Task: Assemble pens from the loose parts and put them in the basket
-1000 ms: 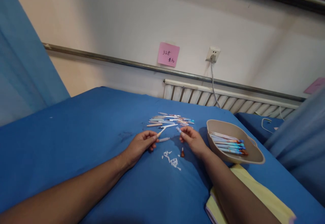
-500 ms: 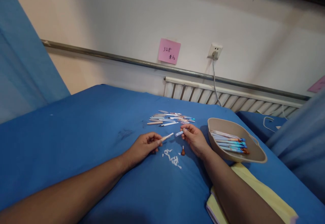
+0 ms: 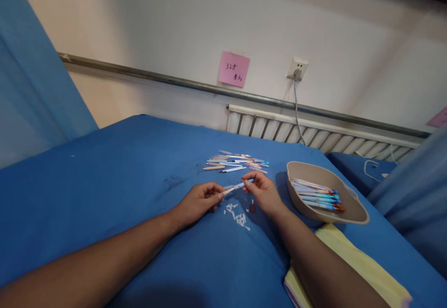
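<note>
My left hand (image 3: 204, 197) is closed on the beige front part of a pen (image 3: 228, 191), pinched between thumb and fingers. My right hand (image 3: 264, 195) grips a light blue pen barrel (image 3: 239, 185) by its far end. The two parts meet in line between my hands; I cannot tell how far one sits inside the other. Small white pieces (image 3: 240, 219) lie scattered on the blue cloth just below. Beside them is a small brown pen part (image 3: 252, 207) with a pale tip. Beyond my hands, several loose pens and pen parts (image 3: 232, 163) form a pile.
On the right stands a beige basket (image 3: 292, 191) with several assembled-looking pens (image 3: 317, 196) inside. A folded yellow cloth (image 3: 349, 257) lies under my right forearm. At the back are a radiator (image 3: 268, 126), a metal rail (image 3: 167, 81) and a plugged-in socket (image 3: 297, 69).
My right hand has moved slightly left, bringing the blue barrel over the white tip of the part in my left hand. The gap between them has closed.
</note>
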